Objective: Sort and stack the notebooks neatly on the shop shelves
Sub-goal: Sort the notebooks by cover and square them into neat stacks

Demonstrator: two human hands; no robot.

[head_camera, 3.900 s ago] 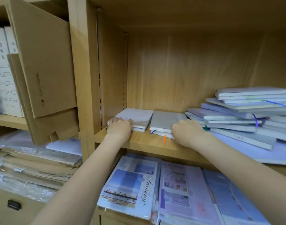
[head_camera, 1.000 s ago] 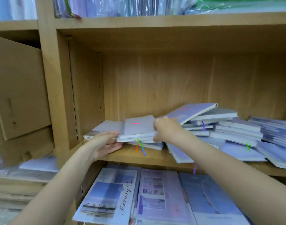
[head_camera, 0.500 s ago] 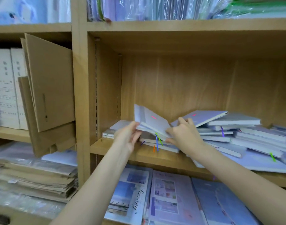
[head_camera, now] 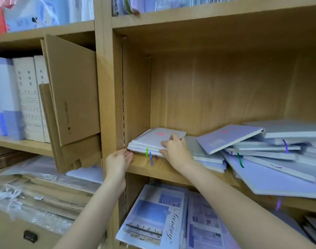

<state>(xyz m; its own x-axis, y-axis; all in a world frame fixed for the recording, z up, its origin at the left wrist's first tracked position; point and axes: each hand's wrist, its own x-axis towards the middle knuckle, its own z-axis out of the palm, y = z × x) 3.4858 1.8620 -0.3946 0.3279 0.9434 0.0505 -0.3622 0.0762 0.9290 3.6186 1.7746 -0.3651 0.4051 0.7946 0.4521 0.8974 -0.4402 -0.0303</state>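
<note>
Half a second ago the pale grey notebook with a pink mark on its cover (head_camera: 158, 140) stood tilted up between both hands; it now lies flat on top of the small stack of pale notebooks (head_camera: 142, 149) in the left front corner of the wooden shelf board (head_camera: 144, 167), close against the shelf's left upright. The right hand (head_camera: 176, 150) grips the near right corner of this top notebook, fingers curled over the cover and the thumb under its front edge, so the book lies to the left of and beyond the hand. The left hand (head_camera: 117, 161) has dropped away from the book: it sits at the shelf's front edge by the upright, fingers straight and loosely spread, tips just beside the stack's left front corner; whether they touch it cannot be told. Green and blue ribbon bookmarks (head_camera: 149, 156) hang from the stack over the board's front edge. To the right, a lilac notebook (head_camera: 229, 138) leans tilted on a jumbled pile of grey and lilac notebooks (head_camera: 279, 151) that spreads toward the shelf's right end, some overhanging the front edge. On the shelf below lie plastic-wrapped picture-cover books (head_camera: 153, 218). In the left bay, brown cardboard sheets (head_camera: 73, 90) lean beside white binders (head_camera: 29, 97).
</note>
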